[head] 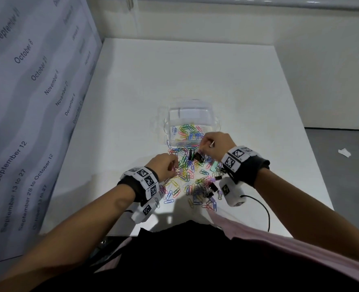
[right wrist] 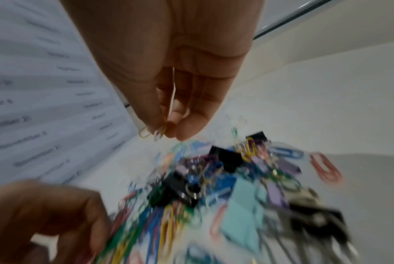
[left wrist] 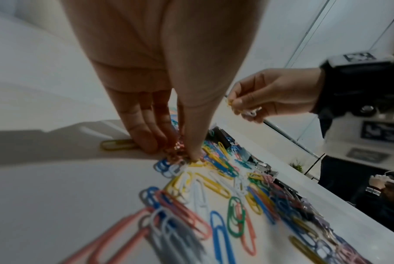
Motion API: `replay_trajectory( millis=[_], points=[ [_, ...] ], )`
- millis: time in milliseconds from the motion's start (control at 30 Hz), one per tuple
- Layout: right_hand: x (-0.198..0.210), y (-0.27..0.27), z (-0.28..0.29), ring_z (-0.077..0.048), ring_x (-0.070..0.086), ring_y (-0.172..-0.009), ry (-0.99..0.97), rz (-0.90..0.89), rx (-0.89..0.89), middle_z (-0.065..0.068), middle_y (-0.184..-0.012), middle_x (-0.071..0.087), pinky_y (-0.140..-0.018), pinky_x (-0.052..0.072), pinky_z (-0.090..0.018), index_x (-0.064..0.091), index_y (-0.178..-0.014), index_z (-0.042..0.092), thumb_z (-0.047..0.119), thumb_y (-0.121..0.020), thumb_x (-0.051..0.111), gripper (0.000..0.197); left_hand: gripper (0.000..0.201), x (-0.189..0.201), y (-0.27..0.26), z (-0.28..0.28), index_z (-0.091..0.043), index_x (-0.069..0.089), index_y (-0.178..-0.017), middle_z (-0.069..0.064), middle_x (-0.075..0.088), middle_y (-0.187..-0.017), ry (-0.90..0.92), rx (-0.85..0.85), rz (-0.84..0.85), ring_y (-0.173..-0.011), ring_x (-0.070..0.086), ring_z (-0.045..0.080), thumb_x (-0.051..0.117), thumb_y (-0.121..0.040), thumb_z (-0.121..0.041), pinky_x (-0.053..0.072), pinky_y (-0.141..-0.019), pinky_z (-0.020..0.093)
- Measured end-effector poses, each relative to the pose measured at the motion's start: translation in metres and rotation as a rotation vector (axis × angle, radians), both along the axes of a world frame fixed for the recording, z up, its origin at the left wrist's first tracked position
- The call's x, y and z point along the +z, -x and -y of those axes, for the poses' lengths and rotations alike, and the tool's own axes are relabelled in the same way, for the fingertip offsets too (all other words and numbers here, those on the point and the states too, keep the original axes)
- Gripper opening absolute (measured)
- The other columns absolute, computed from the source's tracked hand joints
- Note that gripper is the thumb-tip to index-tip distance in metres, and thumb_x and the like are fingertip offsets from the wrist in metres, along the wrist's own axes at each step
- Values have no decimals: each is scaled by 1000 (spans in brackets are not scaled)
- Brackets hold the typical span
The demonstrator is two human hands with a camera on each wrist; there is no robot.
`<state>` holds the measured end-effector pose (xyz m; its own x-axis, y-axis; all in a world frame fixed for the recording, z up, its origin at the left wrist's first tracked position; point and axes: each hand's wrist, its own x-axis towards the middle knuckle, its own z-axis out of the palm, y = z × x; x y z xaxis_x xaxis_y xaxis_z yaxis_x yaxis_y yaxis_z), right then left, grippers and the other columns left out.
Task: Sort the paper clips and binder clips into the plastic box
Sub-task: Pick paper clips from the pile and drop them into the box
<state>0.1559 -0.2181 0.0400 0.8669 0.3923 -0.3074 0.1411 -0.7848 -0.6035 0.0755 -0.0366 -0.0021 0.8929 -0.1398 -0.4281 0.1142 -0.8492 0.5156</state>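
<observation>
white table [head: 195, 70], pale walls [head: 258, 22]

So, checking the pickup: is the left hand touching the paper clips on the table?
Touching: the left wrist view shows the left hand fingertips pressed into the paper clips.

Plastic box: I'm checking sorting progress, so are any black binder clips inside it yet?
No. In the head view the plastic box holds only coloured paper clips; the black binder clips lie on the table.

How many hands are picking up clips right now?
2. The left hand pinches clips in the pile on the table; the right hand holds small paper clips above the pile, beside the plastic box.
</observation>
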Motion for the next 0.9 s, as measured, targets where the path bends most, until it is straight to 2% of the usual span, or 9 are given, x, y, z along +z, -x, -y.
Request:
replay_trajectory(
  millis=[67,133,233,367,433,567,700,767,900],
  points=[
    [10,-13,-2,-15,59,-66,-24,82,-47,1,-83,64,-53,47,-18,65,-87,13,9,-86,55,11,18,0,0,0,-8,59,-98,12,65,-99,-11,8,6,-91,58,27,64,-82,-15,39,-74,27],
    [18,-24,-3,-20,64,-66,-97,91,-118,-1,-83,65,-57,54,-26,65,-89,12,13,-86,59,7,13,0,1,0,-6,61,-97,13,67,-100,-19,15,27,-94,60,28,56,-87,-13,43,-77,29],
    [23,-30,-3,-24,65,-60,-152,80,-194,3,-77,63,-45,50,-19,64,-93,14,16,-87,57,9,18,1,2,-1,-5,63,-97,14,68,-98,-16,47,41,-93,61,29,49,-90,-14,47,-80,34],
    [14,-16,-6,-16,58,-57,-54,28,-105,10,-67,55,-56,50,-24,65,-86,18,16,-86,57,8,18,2,1,-2,-6,64,-97,11,68,-95,52,116,57,-89,61,26,50,-90,-15,47,-78,31],
    [3,-1,-6,-18,61,-58,3,-35,-29,11,-65,56,-58,54,-29,67,-83,16,9,-83,55,14,16,6,-3,-2,-8,65,-94,8,67,-91,139,175,73,-83,59,22,50,-89,-11,45,-74,26],
    [-21,25,-4,-14,56,-71,152,-48,176,-1,-84,68,-70,51,-26,68,-89,13,9,-76,58,18,19,18,-19,2,-9,66,-93,3,65,-89,214,227,134,-72,57,14,47,-90,-5,43,-67,16],
    [-33,31,-8,-22,57,-101,296,-54,252,-3,-111,62,-81,45,-29,55,-119,17,26,-75,67,47,23,35,-42,6,-7,65,-98,5,65,-96,224,217,195,-81,54,14,44,-91,-4,43,-79,23],
    [-36,32,-11,-24,55,-110,316,-35,263,-5,-121,58,-88,47,-33,50,-126,18,30,-75,68,56,21,42,-51,8,-9,64,-102,8,64,-95,210,203,195,-82,54,17,45,-92,-9,42,-77,24],
    [-42,32,-15,-25,55,-100,302,-48,246,-7,-110,56,-79,45,-34,50,-119,14,30,-73,70,52,23,48,-57,11,-13,58,-113,5,56,-88,156,153,155,-78,52,21,48,-93,-19,36,-68,24]
  ],
)
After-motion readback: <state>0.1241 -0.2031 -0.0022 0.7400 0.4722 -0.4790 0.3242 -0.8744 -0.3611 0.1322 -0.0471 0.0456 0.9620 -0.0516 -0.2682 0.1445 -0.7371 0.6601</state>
